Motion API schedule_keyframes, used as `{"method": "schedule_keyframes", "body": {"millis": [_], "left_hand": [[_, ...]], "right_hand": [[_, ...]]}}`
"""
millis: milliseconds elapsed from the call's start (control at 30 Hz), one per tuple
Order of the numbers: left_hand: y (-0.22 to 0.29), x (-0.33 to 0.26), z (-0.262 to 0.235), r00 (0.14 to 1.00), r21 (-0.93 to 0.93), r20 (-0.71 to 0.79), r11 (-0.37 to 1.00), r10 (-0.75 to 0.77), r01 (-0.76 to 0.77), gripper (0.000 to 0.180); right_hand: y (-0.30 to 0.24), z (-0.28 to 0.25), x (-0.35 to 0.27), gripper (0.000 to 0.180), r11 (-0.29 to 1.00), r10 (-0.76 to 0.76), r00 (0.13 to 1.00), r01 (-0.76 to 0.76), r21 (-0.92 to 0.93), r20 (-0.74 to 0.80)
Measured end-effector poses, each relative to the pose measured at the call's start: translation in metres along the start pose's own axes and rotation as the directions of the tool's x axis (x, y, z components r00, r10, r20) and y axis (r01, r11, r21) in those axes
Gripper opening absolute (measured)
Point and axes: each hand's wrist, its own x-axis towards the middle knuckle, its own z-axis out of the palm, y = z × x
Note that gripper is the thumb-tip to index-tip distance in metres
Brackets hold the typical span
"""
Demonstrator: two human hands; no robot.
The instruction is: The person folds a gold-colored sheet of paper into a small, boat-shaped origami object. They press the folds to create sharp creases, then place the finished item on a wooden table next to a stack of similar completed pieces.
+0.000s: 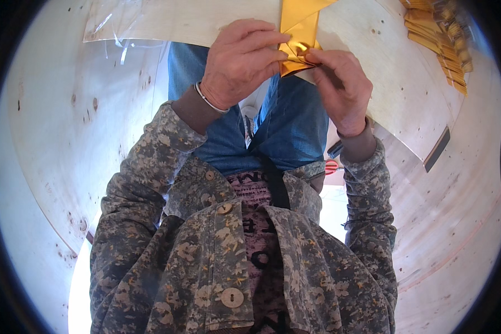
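A shiny gold foil strip (299, 25) hangs over the edge of a pale wooden board (217, 16) at the top of the view. Both hands pinch its folded lower end. My left hand (240, 61) grips the fold from the left, a thin bangle on that wrist. From the right, my right hand (339, 83) holds the same fold between thumb and fingertips. Under the hands are blue jeans and a flowered grey jacket with round buttons.
A stack of several folded gold pieces (441, 39) lies on the board at the upper right. Clear plastic film (117, 25) sits at the upper left. A dark flat bar (437, 149) rests by the board's right edge. Pale wooden panels (55, 139) curve around both sides.
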Motion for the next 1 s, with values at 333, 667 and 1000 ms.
{"method": "schedule_keyframes", "body": {"millis": [333,667,1000], "left_hand": [[0.005,0.003,-0.006,0.993,-0.076,0.045,0.991,-0.111,0.114,0.020],[0.012,0.014,-0.006,0.978,0.142,0.046,0.970,-0.205,0.197,0.012],[0.026,0.023,-0.001,0.936,0.200,0.005,0.918,-0.351,0.343,0.018]], "right_hand": [[0.000,0.009,0.000,0.020,0.997,0.069,0.995,-0.067,0.023,-0.074],[-0.011,0.021,0.001,0.016,0.948,0.313,0.929,-0.295,0.118,-0.197],[-0.020,0.024,0.015,0.016,0.895,0.443,0.876,-0.443,0.047,-0.191]]}}
